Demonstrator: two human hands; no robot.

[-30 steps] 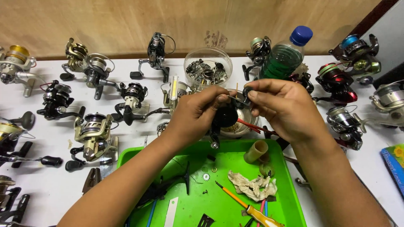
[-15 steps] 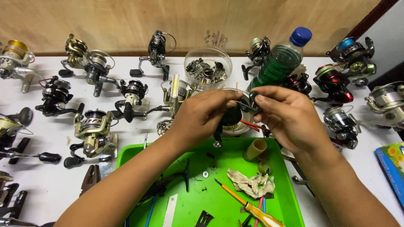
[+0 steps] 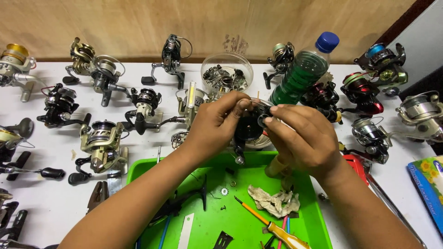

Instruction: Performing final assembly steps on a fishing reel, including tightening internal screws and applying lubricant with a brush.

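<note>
Left edge of the table [image 3: 41, 216]: reels lie in rows, a gold one [image 3: 13, 62] at the far left corner, a black one [image 3: 59, 103] nearer, pliers [image 3: 98, 196] by the tray's left side. Our left hand [image 3: 217, 124] is closed around the black reel body [image 3: 249, 131], thumb and fingers pinching its top, held just above the far rim of the green tray [image 3: 138, 168]. Compared with half a second ago the hands sit slightly higher and tighter together; the reel has barely moved, so we judge the fine work on its top goes on, nothing detached yet. Our right hand [image 3: 307, 140] is closed too, fingertips pinching a small dark part at the reel's top; what it is, we cannot tell. In the tray: gear [image 3: 224, 191], rag [image 3: 274, 202], orange screwdriver [image 3: 272, 226]. Behind the hands, a clear bowl [image 3: 227, 74] of parts. Right of it a green bottle [image 3: 302, 74], then red reel [image 3: 362, 94] and silver reel [image 3: 422, 113] at the right edge.
</note>
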